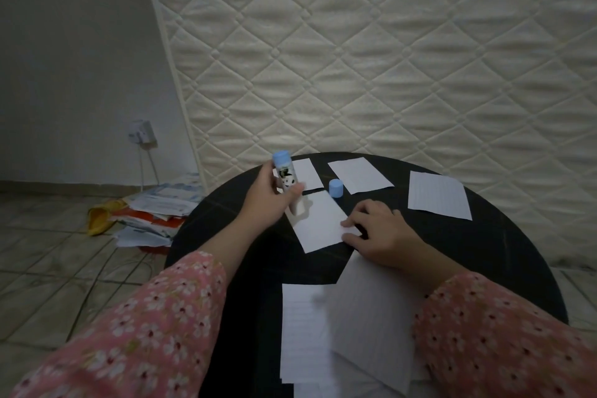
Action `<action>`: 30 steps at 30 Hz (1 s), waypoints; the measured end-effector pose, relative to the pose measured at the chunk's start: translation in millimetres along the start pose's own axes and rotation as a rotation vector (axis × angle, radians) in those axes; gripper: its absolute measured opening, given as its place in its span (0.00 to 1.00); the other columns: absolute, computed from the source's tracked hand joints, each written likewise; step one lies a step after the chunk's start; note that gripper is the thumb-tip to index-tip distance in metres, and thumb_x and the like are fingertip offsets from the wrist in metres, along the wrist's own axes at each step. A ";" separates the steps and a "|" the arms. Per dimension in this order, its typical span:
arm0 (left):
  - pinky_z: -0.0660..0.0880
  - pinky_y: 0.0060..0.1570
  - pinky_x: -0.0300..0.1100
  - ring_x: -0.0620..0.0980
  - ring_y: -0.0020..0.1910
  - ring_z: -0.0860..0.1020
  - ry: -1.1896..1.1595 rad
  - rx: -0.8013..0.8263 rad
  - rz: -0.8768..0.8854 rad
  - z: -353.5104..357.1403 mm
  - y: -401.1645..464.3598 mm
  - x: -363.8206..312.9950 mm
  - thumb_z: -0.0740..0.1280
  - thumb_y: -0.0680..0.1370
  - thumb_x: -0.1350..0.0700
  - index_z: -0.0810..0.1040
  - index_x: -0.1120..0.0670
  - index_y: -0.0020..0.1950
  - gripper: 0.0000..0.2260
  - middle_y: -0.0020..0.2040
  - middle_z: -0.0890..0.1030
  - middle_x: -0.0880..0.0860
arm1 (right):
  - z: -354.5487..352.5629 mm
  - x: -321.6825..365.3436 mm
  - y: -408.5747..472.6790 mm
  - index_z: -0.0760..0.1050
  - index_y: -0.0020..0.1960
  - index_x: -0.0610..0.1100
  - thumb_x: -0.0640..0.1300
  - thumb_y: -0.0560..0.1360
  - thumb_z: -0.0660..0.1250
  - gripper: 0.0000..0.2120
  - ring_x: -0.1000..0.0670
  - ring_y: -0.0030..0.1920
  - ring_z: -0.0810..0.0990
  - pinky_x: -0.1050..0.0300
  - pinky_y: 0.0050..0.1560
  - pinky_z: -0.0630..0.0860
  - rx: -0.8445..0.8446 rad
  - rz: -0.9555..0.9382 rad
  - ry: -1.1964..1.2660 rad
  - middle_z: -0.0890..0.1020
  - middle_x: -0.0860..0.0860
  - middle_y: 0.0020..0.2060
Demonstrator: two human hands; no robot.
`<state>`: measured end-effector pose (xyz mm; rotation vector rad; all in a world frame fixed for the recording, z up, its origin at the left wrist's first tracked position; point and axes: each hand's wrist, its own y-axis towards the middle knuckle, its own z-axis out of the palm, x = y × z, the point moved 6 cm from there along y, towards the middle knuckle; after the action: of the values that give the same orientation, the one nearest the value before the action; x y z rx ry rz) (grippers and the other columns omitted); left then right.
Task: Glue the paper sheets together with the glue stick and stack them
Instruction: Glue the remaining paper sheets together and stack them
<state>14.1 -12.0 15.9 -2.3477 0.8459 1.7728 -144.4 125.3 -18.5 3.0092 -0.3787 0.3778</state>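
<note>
Black round table fills lower centre of frame, w/ paper sheets scattered on it. Left hand, centre-left, wrapped round glue stick: fingers + thumb pinching the tube, blue end up, lower tip at or just above upper-left corner of small sheet; contact can't be told. Right hand, centre-right, fingers spread and pressed flat on right edge of same small sheet, holding nothing. Blue cap upright on table just above that sheet, off the stick. Three more sheets along top of table: one behind glue stick, one centre, lined one to right. Larger overlapping sheets at bottom centre. Pink floral sleeves on both arms. Quilted mattress behind; pile of papers on floor at left.
</note>
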 end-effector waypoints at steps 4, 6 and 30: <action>0.71 0.47 0.38 0.44 0.52 0.76 0.050 0.082 0.023 11.0 -5.2 -6.1 0.72 0.74 0.52 0.67 0.47 0.69 0.26 0.57 0.77 0.49 | -4.2 6.4 1.9 0.73 0.63 0.53 0.56 0.79 0.59 0.15 0.53 0.65 0.67 0.46 0.68 0.63 -0.070 -0.030 0.116 0.70 0.55 0.61; 0.72 0.49 0.39 0.46 0.53 0.76 0.074 0.114 0.039 15.2 -9.0 -9.3 0.72 0.74 0.53 0.66 0.47 0.69 0.26 0.57 0.77 0.50 | -2.6 1.0 2.3 0.68 0.70 0.54 0.50 0.81 0.56 0.18 0.52 0.70 0.62 0.43 0.70 0.60 -0.041 -0.027 0.080 0.67 0.54 0.68; 0.71 0.42 0.28 0.33 0.41 0.75 0.188 0.428 0.218 59.0 -42.9 -29.8 0.75 0.71 0.60 0.69 0.45 0.57 0.21 0.46 0.77 0.43 | 11.3 -0.4 -3.4 0.69 0.62 0.52 0.52 0.77 0.62 0.15 0.47 0.77 0.52 0.31 0.71 0.46 0.087 -0.015 0.135 0.62 0.56 0.73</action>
<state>-22.1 57.9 12.7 -2.2195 1.3962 1.2733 -141.3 127.3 -29.7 3.0456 -0.3369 0.6078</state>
